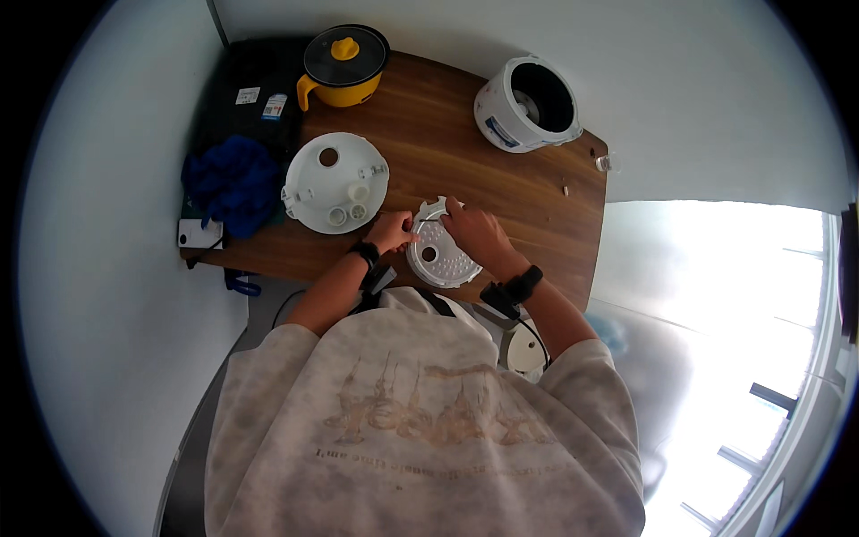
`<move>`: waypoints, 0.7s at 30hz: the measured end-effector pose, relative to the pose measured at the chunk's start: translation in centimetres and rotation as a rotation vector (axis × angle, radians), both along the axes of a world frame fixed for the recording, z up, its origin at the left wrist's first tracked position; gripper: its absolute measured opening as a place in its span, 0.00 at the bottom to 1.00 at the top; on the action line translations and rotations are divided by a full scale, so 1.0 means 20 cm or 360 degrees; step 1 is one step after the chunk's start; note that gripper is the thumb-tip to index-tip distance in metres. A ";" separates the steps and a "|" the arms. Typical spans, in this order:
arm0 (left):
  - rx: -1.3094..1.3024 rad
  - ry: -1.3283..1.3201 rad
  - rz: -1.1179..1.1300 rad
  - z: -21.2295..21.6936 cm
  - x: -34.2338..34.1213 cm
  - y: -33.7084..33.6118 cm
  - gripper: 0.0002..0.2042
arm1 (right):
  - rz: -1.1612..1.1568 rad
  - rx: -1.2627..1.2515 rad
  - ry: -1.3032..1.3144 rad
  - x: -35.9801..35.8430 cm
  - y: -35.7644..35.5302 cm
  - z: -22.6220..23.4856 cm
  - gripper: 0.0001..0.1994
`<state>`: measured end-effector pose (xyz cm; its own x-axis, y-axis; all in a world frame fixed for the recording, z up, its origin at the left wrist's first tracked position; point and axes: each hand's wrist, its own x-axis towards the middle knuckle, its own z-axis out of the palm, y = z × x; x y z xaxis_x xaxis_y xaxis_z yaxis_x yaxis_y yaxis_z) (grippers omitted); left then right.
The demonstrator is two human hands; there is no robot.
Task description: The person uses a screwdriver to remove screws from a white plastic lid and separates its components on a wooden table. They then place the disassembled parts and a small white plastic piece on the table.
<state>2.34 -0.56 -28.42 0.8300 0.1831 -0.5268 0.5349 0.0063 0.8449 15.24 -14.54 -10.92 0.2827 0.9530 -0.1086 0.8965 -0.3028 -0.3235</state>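
Hands meet over a round perforated inner lid plate lying flat near the front edge of a wooden table. Left hand has its fingers curled, pinching the plate's left rim. Right hand lies over the plate's upper right part, fingers bent down onto it; how firmly they grip cannot be told. Just left of the left fingers rests a white cooker lid, underside up. Well beyond the fingertips stand a yellow electric pot and a white rice cooker body. Blue cloth lies far left.
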 end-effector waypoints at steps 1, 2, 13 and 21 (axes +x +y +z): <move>-0.0007 0.0001 0.0006 0.00 0.00 0.00 0.14 | -0.0010 -0.0008 0.0033 0.01 0.00 -0.01 0.13; -0.0013 0.0002 0.0013 0.00 0.01 -0.01 0.14 | -0.0020 -0.0015 0.0066 0.02 -0.01 -0.01 0.13; 0.0172 -0.0080 0.0042 0.08 -0.01 -0.03 0.21 | -0.0007 -0.0147 0.0078 0.02 0.14 0.04 0.13; 0.0214 -0.0113 0.0030 0.02 -0.02 -0.04 0.32 | 0.0084 -0.0204 0.0123 0.07 0.12 0.03 0.12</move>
